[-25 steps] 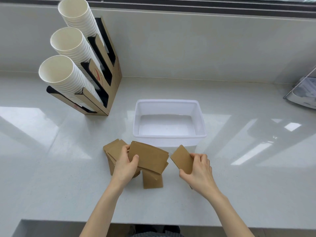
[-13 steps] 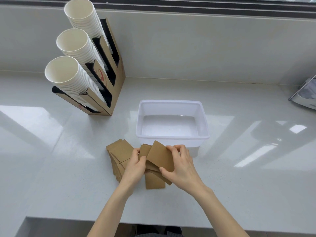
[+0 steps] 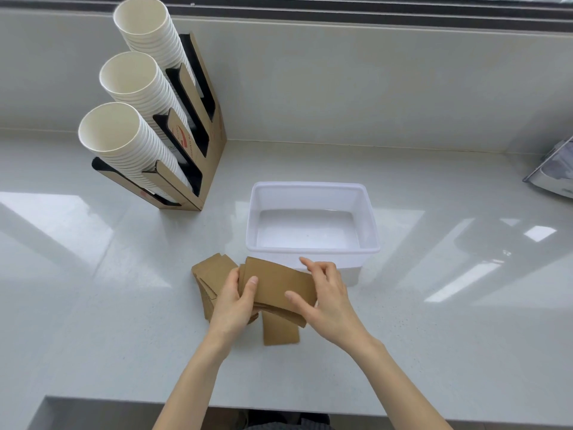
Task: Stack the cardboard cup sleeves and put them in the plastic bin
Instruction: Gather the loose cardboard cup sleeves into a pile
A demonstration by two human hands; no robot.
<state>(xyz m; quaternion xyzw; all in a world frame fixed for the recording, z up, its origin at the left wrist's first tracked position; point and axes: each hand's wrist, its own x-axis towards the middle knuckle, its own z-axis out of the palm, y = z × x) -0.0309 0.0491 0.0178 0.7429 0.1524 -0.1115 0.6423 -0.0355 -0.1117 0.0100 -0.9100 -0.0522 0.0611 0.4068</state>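
Note:
A small stack of flat brown cardboard cup sleeves (image 3: 273, 283) is held between both hands just in front of the white plastic bin (image 3: 369, 225). My left hand (image 3: 232, 301) grips the stack's left end, thumb on top. My right hand (image 3: 325, 297) presses on its right end, fingers spread over the top sleeve. More sleeves lie loose on the counter: a fanned pile (image 3: 210, 274) to the left behind my left hand, and one sleeve (image 3: 280, 332) below the held stack. The bin holds nothing.
A cardboard dispenser (image 3: 204, 141) with three tilted rows of white paper cups (image 3: 124, 141) stands at the back left. A grey object (image 3: 555, 172) sits at the right edge. The white counter's front edge runs below my forearms; a wall rises behind.
My right hand carried a single sleeve leftward from the bin's front right and laid it on the stack in my left hand. Both hands now close on the stack's ends.

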